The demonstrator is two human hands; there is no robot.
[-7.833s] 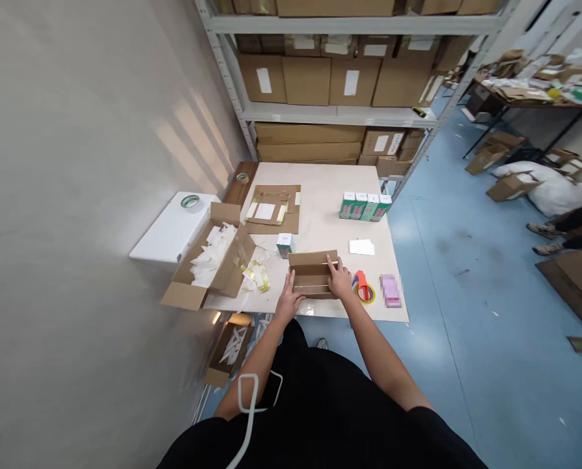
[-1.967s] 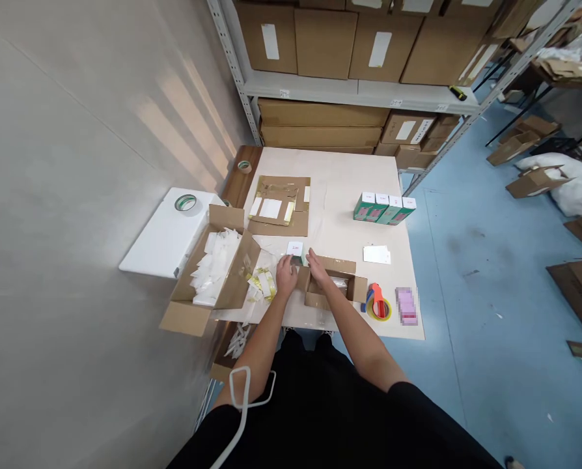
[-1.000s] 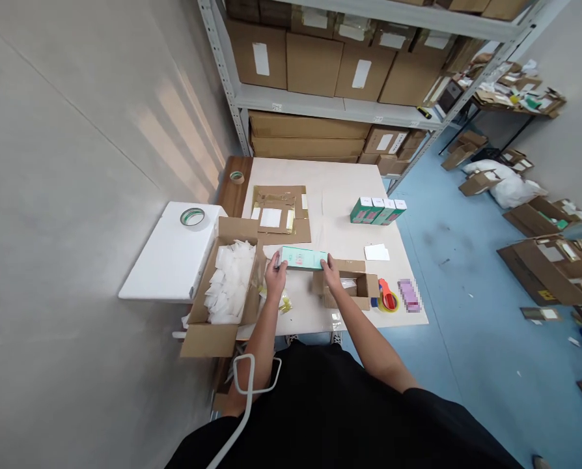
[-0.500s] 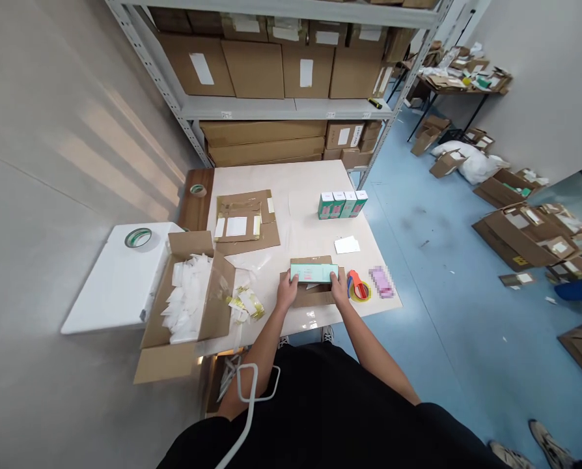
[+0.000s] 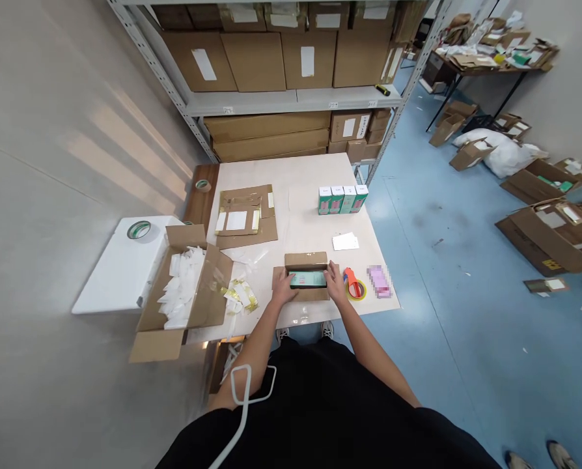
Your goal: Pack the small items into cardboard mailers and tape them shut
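A flat mint-green box [image 5: 308, 279] lies inside a small open cardboard carton [image 5: 305, 258] near the table's front edge. My left hand [image 5: 284, 288] grips the green box's left end, its fingers at the carton's edge. At the opposite end, my right hand [image 5: 335, 282] is closed on the box beside the carton's right wall; some fingertips are hidden. Just right of that hand are an orange-red tape dispenser [image 5: 352, 281] and a yellow tape roll [image 5: 362, 291]. White cards [image 5: 345, 241] lie farther back, before a row of several green-and-white boxes [image 5: 342, 200].
On the left stands an open carton [image 5: 211, 286] full of white packing pieces, with crumpled tape scraps [image 5: 241, 296] beside it. Flattened cardboard [image 5: 247, 217] lies at the table's back left. A metal shelf [image 5: 291, 101] with cartons rises behind. A pixelated purple item [image 5: 379, 281] lies at right.
The green box has gone down from above the carton into it, with both hands at its ends. The carton's back flap now stands up. The view has shifted slightly.
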